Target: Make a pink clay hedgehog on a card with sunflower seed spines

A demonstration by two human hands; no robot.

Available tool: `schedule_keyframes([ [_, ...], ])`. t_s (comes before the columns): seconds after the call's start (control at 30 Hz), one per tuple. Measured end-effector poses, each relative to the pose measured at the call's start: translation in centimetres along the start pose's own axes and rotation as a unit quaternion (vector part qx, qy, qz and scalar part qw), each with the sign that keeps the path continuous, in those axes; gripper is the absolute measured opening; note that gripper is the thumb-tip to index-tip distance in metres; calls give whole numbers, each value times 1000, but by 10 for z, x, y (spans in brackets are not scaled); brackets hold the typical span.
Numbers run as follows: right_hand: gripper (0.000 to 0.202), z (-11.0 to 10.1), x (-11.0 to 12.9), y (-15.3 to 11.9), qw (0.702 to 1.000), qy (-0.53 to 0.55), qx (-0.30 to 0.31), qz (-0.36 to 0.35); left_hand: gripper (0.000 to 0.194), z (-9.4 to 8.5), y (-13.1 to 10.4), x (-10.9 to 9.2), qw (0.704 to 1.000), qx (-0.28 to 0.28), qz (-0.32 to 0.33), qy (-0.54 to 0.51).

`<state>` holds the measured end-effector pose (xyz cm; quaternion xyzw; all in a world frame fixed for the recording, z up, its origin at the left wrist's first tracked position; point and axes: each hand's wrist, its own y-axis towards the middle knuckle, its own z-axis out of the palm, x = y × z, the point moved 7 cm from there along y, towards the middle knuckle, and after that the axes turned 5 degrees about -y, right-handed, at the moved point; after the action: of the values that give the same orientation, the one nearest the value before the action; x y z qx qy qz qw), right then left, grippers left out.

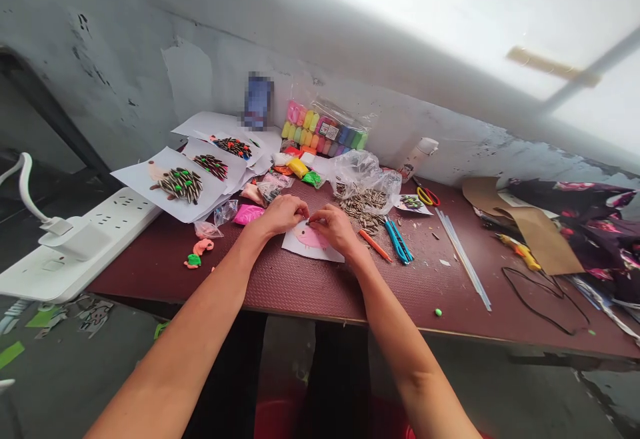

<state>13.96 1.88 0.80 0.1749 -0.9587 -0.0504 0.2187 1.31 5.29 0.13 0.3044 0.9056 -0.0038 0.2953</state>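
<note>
A small white card (300, 252) lies on the dark red table in front of me, with a flat pink clay shape (309, 237) that bears a dark dot. My left hand (284, 215) rests at the card's upper left, its fingers closed near the top edge. From the right, my right hand (335, 227) reaches over the card, thumb and fingertips pinched together close to the left fingertips. A tiny dark bit shows between the two hands; which fingers grip it is too small to tell. Striped sunflower seeds (363, 205) are heaped just beyond my right hand.
Seed-covered hedgehog pictures (183, 185) lie at the left by a white power strip (113, 225). Bagged clay (249, 214) sits behind my left hand. An orange pen (375, 245), blue cutter (399, 240), scissors (427, 197), glue sticks (465, 259) and a yellow glue gun (520, 252) lie rightward.
</note>
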Motion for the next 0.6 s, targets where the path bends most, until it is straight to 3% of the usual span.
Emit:
schedule_keyframes([
  [0.33, 10, -18, 0, -5, 998, 58, -37, 4, 26, 0, 0, 1, 1000, -1, 7, 0],
  [0.6, 13, -14, 7, -12, 999, 51, -10, -18, 23, 1, 0, 2, 1000, -1, 2, -13],
])
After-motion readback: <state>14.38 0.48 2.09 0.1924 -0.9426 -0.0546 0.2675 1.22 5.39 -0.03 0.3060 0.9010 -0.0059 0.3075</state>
